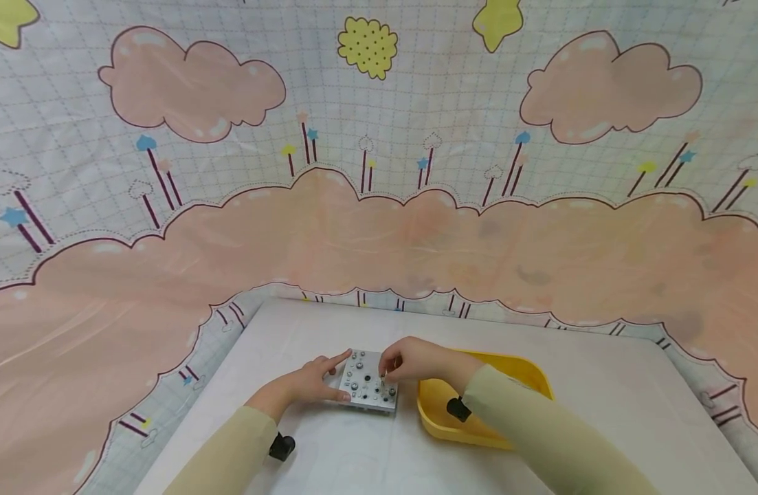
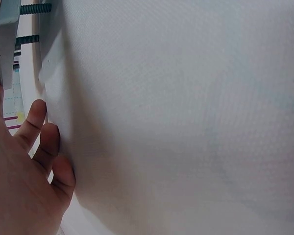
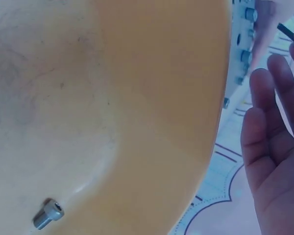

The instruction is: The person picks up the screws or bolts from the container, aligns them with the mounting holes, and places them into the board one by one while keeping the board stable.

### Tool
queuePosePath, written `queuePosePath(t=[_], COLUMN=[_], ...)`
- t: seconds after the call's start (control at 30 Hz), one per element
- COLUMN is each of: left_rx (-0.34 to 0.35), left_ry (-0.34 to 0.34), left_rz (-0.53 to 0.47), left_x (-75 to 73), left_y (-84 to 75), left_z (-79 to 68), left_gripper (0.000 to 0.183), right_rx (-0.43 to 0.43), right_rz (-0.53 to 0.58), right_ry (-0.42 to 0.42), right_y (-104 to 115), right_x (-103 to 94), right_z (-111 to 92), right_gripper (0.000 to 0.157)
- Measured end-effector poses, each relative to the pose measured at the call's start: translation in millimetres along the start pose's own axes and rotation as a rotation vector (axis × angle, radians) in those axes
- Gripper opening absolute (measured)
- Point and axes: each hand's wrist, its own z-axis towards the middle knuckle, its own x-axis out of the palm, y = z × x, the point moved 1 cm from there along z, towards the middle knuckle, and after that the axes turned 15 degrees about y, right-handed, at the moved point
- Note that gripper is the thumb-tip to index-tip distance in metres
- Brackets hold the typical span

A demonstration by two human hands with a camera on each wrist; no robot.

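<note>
A silver metal plate (image 1: 370, 397), studded with several screws and dark holes, lies on the white table. My left hand (image 1: 313, 381) is at the plate's left side, its straight index finger and thumb touching the far and near left corners. In the left wrist view the other fingers of the left hand (image 2: 27, 161) are loosely bent beside the plate (image 2: 9, 39); threaded shanks (image 2: 35, 8) stick out below it. Above the plate's right part, my right hand (image 1: 409, 361) pinches a small screw, whose dark end (image 3: 285, 31) shows in the right wrist view.
A yellow tray (image 1: 440, 432) stands just right of the plate, beneath my right forearm. Inside it lies a loose silver socket-head screw (image 3: 48, 214). A patterned cloth with clouds (image 1: 416, 240) hangs around the table's back and sides.
</note>
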Motion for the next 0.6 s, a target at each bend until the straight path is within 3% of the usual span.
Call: queuePosePath(t=[0.33, 0.6], left_rx=[-0.003, -0.005], left_ry=[0.005, 0.007], left_rz=[-0.002, 0.008], left_x=[-1.7, -1.2], left_y=[-0.8, 0.8], left_z=[-2.1, -0.2], left_gripper=[0.100, 0.099], right_rx=[0.112, 0.130], right_rz=[-0.030, -0.087], right_ry=[0.064, 0.066], right_y=[3.3, 6.5], right_x=[4.9, 8.7], right_z=[17.8, 24.6], right_gripper=[0.011, 0.012])
